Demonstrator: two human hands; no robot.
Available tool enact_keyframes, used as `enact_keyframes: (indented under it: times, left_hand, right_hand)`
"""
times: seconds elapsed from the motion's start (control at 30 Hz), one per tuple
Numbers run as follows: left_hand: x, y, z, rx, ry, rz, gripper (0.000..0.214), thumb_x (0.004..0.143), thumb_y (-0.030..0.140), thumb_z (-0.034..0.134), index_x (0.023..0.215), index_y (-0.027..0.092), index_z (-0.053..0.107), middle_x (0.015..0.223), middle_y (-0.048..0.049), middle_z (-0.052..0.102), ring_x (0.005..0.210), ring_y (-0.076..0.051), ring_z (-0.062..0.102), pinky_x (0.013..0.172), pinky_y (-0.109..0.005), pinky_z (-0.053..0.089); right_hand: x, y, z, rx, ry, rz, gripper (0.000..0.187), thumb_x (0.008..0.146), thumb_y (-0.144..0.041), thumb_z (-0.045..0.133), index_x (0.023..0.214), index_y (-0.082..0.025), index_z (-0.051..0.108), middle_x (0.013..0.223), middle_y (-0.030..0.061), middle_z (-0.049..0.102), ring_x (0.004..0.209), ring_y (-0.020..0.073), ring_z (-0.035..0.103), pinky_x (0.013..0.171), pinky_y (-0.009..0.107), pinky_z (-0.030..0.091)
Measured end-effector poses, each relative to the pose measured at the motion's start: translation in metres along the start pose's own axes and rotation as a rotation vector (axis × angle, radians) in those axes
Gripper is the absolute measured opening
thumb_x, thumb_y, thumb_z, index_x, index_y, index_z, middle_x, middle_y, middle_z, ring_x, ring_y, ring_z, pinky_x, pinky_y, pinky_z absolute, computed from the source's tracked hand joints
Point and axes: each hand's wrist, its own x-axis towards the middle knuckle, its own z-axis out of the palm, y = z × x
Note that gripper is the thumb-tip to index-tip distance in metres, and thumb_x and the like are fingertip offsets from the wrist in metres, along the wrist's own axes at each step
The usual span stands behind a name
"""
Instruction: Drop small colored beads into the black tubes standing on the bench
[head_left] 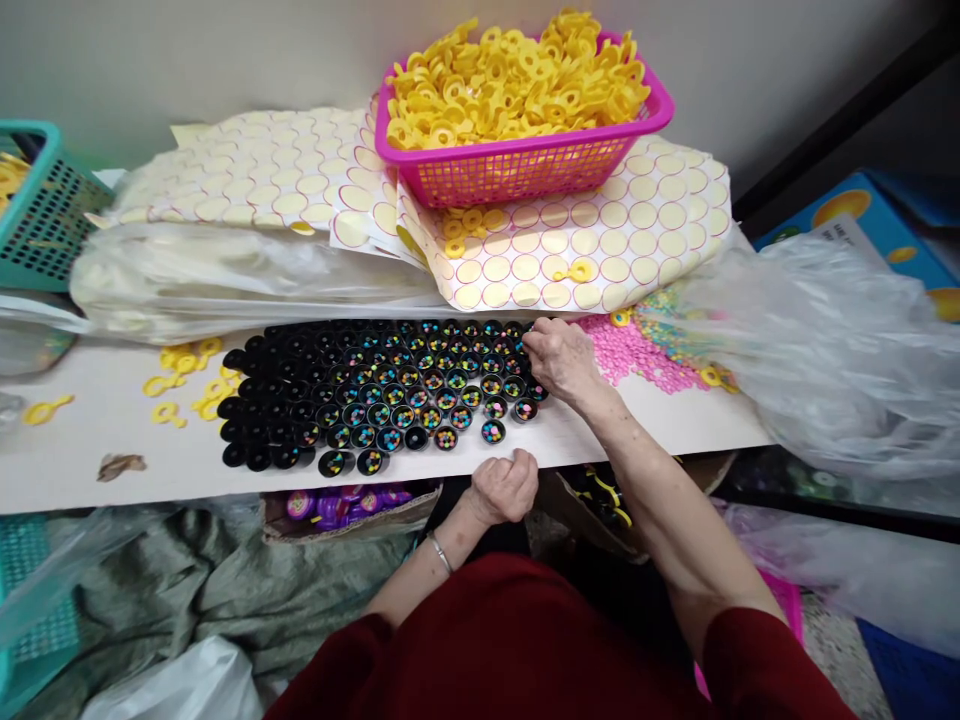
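Note:
Small round black cups (414, 437) stand packed in rows on the white tabletop. Many of those in the middle and on the right hold colourful beads (445, 399); the insides of those at far left look dark. My right hand (561, 360) is over the right back end of the rows, fingers pinched together; the fingertips' contents are hidden. Pink beads (637, 352) lie heaped just right of it. My left hand (507, 487) is curled closed at the table's front edge, near a bead-filled cup (493, 431); its palm is hidden.
A pink basket (517, 172) of yellow ring-shaped pieces (517, 85) stands behind on sticker sheets (300, 165). More yellow pieces (180, 365) lie left. A clear plastic bag (832, 350) bulges at right. Below the edge sits a carton (352, 520) of purple items.

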Motion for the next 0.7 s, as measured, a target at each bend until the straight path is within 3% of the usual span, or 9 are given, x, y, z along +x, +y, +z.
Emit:
enact_keyframes:
  times: [0.17,0.27,0.33,0.4,0.7]
  left_hand:
    - [0.001,0.000,0.000,0.011,-0.005,-0.013,0.022,0.078,0.018,0.051,0.095,0.010,0.062,0.083,-0.0116,0.069,0.055,-0.011,0.047,0.052,-0.027,0.029]
    - [0.001,0.000,0.000,0.013,0.005,-0.007,0.022,0.076,0.018,0.052,0.093,0.009,0.062,0.082,-0.0113,0.069,0.054,-0.012,0.048,0.051,-0.028,0.030]
    - [0.000,0.000,0.001,0.018,0.006,-0.004,0.021,0.077,0.018,0.051,0.093,0.010,0.062,0.082,-0.0108,0.069,0.054,-0.011,0.047,0.051,-0.028,0.030]
    - [0.000,0.000,0.001,0.016,0.005,-0.001,0.021,0.077,0.018,0.052,0.093,0.011,0.062,0.082,-0.0105,0.069,0.054,-0.011,0.047,0.051,-0.027,0.030]
    - [0.005,0.000,0.000,0.002,0.035,-0.007,0.020,0.075,0.015,0.054,0.091,0.010,0.063,0.083,-0.0109,0.069,0.053,-0.011,0.046,0.053,-0.028,0.030]
  right_hand:
    - [-0.008,0.014,0.004,0.197,0.093,0.053,0.026,0.090,-0.024,0.040,0.084,-0.018,0.064,0.088,0.0072,0.059,0.081,0.0176,0.050,0.066,0.029,0.030]
    - [-0.026,0.036,0.013,0.230,0.172,0.307,0.025,0.089,-0.024,0.040,0.086,-0.018,0.065,0.088,0.0079,0.058,0.082,0.0189,0.051,0.067,0.029,0.034]
    - [-0.041,0.052,0.021,0.129,0.146,0.512,0.021,0.084,-0.021,0.045,0.086,-0.016,0.065,0.089,0.0114,0.058,0.084,0.0223,0.050,0.066,0.031,0.033]
    - [-0.053,0.064,0.030,0.041,0.115,0.607,0.020,0.080,-0.018,0.046,0.088,-0.014,0.064,0.092,0.0152,0.057,0.083,0.0247,0.049,0.064,0.032,0.031]
    - [-0.062,0.078,0.040,0.017,0.072,0.466,0.025,0.084,-0.018,0.038,0.080,-0.016,0.063,0.081,0.0103,0.056,0.069,0.0191,0.044,0.058,0.031,0.026]
